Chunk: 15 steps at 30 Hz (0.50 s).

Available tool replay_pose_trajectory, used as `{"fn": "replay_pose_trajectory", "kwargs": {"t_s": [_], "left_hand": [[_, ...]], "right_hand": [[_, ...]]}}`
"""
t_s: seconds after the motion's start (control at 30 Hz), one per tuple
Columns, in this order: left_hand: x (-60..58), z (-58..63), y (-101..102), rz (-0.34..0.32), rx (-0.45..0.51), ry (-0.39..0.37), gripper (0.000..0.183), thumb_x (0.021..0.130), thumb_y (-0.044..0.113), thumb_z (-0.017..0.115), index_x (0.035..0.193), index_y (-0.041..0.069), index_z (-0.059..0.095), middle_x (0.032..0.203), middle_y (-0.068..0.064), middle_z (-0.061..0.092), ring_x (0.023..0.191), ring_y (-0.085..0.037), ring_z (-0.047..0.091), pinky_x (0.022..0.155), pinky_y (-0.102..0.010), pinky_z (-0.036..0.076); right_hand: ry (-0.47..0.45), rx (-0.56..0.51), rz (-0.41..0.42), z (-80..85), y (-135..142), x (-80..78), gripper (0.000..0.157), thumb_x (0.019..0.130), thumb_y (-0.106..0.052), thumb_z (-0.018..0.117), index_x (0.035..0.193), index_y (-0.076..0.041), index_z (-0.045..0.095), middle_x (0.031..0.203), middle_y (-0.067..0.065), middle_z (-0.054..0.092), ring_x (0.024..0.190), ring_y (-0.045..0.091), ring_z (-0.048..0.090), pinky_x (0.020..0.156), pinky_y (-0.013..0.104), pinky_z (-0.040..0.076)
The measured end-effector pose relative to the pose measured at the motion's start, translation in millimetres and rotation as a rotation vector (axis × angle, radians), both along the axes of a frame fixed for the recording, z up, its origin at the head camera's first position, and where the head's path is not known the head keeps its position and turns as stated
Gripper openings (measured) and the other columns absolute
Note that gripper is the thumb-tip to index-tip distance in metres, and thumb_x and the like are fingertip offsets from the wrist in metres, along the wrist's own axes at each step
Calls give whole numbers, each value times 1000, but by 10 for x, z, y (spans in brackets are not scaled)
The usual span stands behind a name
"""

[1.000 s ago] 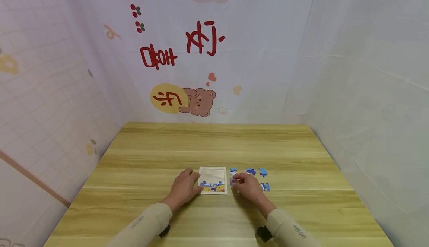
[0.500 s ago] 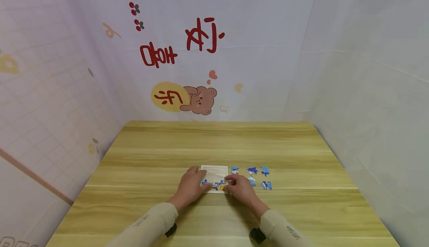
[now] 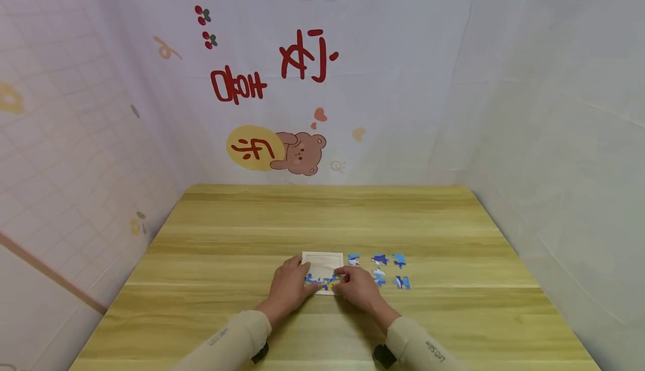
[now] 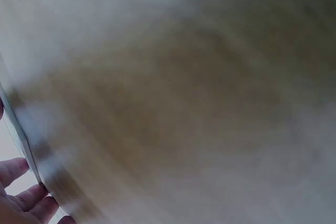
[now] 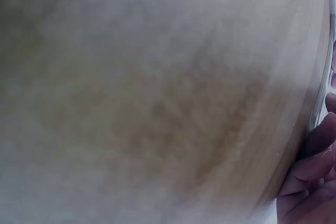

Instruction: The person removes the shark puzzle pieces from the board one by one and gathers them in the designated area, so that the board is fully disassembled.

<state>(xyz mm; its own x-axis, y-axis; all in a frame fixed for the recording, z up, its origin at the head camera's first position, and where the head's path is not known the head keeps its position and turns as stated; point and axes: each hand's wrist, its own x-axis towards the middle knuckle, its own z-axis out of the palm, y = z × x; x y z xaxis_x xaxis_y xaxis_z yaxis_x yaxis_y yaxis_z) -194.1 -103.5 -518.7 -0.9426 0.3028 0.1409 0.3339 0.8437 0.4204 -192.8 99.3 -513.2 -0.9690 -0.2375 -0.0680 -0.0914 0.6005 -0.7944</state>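
A small jigsaw tray (image 3: pixel 322 254) with a pale rim lies between my hands in the head view. Blue and yellow puzzle pieces (image 3: pixel 312 277) fill its near part, and the far part shows bare backing. My left hand (image 3: pixel 288 286) rests along the tray's left side, thumb laid over the near rim. At the right side my right hand (image 3: pixel 359 288) pinches a puzzle piece between thumb and forefinger, mostly hidden by the fingertips. Only some fingers of the left hand (image 4: pixel 29 200) and right hand (image 5: pixel 315 177) show at the edges of the wrist views.
Several loose blue-and-white puzzle pieces (image 3: pixel 380 259) lie right of the tray, one close to my right hand. The wood-grain table (image 3: pixel 242 220) meets a printed white curtain (image 3: pixel 403 108) at the back and sides.
My right hand has moved left from the loose pieces to the tray, taking a puzzle piece from beside it. My left thumb has slid further over the tray's near edge.
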Motion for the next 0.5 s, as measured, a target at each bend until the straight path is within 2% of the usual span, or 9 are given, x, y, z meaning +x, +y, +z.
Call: {"fn": "replay_pose_trajectory", "kwargs": {"t_s": [0.1, 0.33, 0.5], "left_hand": [[0, -39, -6, 5, -11, 3, 59, 88, 40, 74, 125, -5, 64, 137, -27, 51, 127, -44, 47, 101, -60, 38], [13, -42, -6, 3, -34, 19, 59, 88, 41, 74, 124, -4, 64, 136, -27, 51, 126, -44, 48, 100, -60, 39], [9, -39, -4, 8, -46, 13, 58, 88, 41, 74, 125, -3, 64, 136, -27, 52, 126, -43, 48, 100, -60, 39]], "right_hand": [[0, -7, 10, -9, -8, -1, 33, 82, -8, 73, 114, 0, 71, 72, -2, 61, 58, 11, 53, 54, 29, 43], [-19, -51, -3, 10, -8, -5, 29, 83, -6, 74, 111, 0, 71, 77, 0, 60, 65, 14, 51, 59, 31, 44], [7, -19, 31, 54, 8, 7, 34, 81, -7, 75, 115, -3, 71, 87, 2, 61, 78, 18, 53, 72, 36, 46]]}}
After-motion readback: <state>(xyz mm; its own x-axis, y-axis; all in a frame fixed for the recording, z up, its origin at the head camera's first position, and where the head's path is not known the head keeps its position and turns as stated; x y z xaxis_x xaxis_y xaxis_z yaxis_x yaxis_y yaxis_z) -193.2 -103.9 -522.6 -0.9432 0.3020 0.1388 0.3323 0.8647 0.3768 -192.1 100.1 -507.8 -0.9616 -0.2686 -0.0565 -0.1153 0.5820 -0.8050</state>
